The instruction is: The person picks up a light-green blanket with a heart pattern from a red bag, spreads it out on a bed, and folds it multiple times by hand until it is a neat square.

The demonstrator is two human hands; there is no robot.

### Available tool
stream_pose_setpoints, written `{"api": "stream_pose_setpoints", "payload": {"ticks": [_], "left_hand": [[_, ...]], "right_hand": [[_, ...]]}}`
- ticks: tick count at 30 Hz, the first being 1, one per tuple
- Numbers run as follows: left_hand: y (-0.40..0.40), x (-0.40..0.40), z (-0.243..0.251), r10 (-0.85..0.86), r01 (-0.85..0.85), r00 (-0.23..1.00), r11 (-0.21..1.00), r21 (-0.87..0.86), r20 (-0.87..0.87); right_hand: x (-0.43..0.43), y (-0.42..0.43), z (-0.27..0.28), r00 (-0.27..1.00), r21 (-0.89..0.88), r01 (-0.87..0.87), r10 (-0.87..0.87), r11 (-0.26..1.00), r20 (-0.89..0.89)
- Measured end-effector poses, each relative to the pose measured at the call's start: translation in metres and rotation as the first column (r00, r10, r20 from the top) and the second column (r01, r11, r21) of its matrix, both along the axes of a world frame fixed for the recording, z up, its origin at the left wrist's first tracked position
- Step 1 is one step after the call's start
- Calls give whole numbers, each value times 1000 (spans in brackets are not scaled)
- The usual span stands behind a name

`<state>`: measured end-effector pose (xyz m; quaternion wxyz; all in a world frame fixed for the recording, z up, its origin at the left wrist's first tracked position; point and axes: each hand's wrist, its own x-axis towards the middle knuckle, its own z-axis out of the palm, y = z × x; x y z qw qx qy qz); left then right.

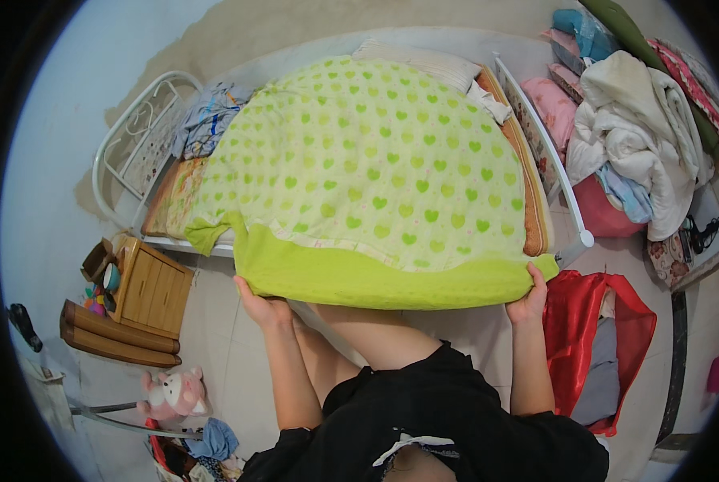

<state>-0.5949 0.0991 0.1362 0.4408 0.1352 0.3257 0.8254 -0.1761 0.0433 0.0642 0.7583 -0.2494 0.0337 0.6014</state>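
A light green cloth with a heart print (383, 162), perhaps a quilt or its cover, lies spread over the bed, and its plain lime-green border hangs toward me. My left hand (266, 306) grips the near edge of that border at its left part. Farther right, my right hand (529, 295) holds the same edge near the bed's corner post. Between my hands the border is stretched nearly straight. A corner of the cloth droops over the bed's side at left. A striped pillow (425, 63) shows behind the far edge.
White metal bed ends stand left (99, 156) and right (567, 162). Folded clothes (214, 114) lie on the mattress's left end. A wooden cabinet (157, 289) is left. At right are a heaped white quilt (636, 138) and an open red bag (570, 337). A plush toy (175, 394) sits lower left.
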Motion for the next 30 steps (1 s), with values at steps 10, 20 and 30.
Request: {"api": "stream_pose_setpoints", "payload": {"ticks": [10,20,30], "left_hand": [[43,-11,-2,142,-150,957,989,-12,-251],[252,25,19,77,-223,765,963,-151,-639],[433,117,-62,-239,189,471,968,-168,-849]], "right_hand": [[2,-2,13,998,89,22,-16,996,-65],[66,135,5,951,31,296,-297,955,88],[151,338,-48,969,145,157,-181,977,170]]}}
